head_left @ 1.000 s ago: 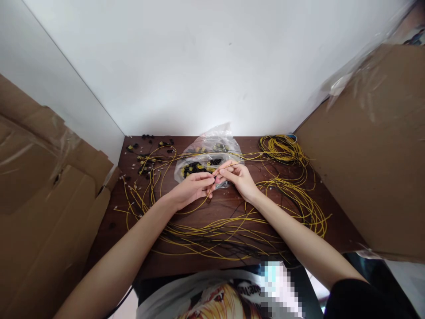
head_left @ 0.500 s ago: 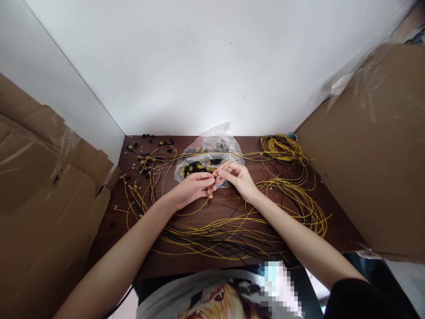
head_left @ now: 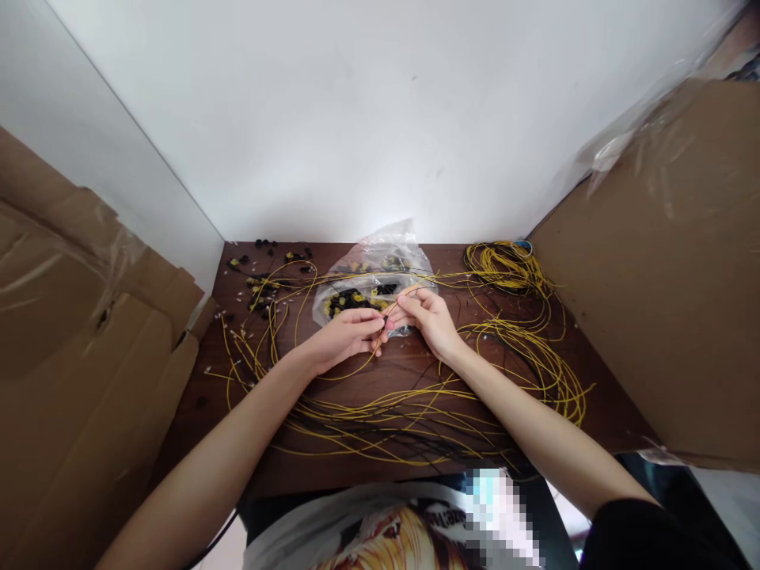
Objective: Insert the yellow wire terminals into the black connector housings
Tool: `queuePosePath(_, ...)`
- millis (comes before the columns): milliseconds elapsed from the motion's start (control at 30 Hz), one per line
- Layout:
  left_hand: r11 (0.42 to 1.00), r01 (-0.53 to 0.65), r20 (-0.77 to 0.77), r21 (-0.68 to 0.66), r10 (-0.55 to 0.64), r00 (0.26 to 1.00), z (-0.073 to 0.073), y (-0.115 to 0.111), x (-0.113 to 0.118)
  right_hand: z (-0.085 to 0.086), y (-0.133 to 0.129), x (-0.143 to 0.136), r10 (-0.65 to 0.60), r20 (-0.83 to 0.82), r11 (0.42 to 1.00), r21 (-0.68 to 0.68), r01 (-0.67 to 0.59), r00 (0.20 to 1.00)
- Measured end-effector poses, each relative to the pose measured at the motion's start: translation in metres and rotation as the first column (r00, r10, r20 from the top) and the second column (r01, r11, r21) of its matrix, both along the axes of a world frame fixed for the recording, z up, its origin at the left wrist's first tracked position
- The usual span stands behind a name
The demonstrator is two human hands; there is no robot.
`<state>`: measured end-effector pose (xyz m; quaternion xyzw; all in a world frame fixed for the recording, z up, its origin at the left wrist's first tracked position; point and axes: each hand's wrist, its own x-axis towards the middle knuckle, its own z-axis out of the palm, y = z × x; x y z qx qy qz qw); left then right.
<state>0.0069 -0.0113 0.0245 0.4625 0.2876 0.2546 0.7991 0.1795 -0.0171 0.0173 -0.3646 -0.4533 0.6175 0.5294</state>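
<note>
My left hand (head_left: 351,332) pinches a small black connector (head_left: 385,319) between thumb and forefinger, at the middle of the table. A yellow wire (head_left: 362,366) hangs from below those fingers and curves left. Close on the right, my right hand (head_left: 428,317) is closed on a thin yellow wire that runs past its fingertips toward the connector. Both hands are just in front of a clear plastic bag (head_left: 324,305) holding black and yellow connectors (head_left: 350,299). The exact grip of the right fingertips is too small to make out.
Long yellow and black wires (head_left: 380,412) spread over the brown table (head_left: 202,412). A coiled bundle (head_left: 499,269) lies at the back right. Loose connectors (head_left: 258,283) and small white bits are at the back left. Cardboard sheets (head_left: 665,261) stand at both sides, with a white wall behind.
My right hand has shifted slightly right, away from my left fingertips, and the black connector shows more plainly. My left hand has hardly moved.
</note>
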Motion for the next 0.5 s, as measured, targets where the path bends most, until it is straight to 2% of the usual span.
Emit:
queuePosePath(300,1.0,-0.017,-0.026,-0.007,0.016,1.0,0.0019,-0.0007,0.0003,0.0038,-0.0031,0.0018,0.059,0.125,0.988,0.135,-0.076,0.99)
queuePosePath(500,1.0,-0.023,-0.022,-0.019,0.022,1.0,0.0024,-0.0009,0.0012,0.0035,-0.0029,0.0021,0.055,0.181,0.988,0.133,-0.08,0.982)
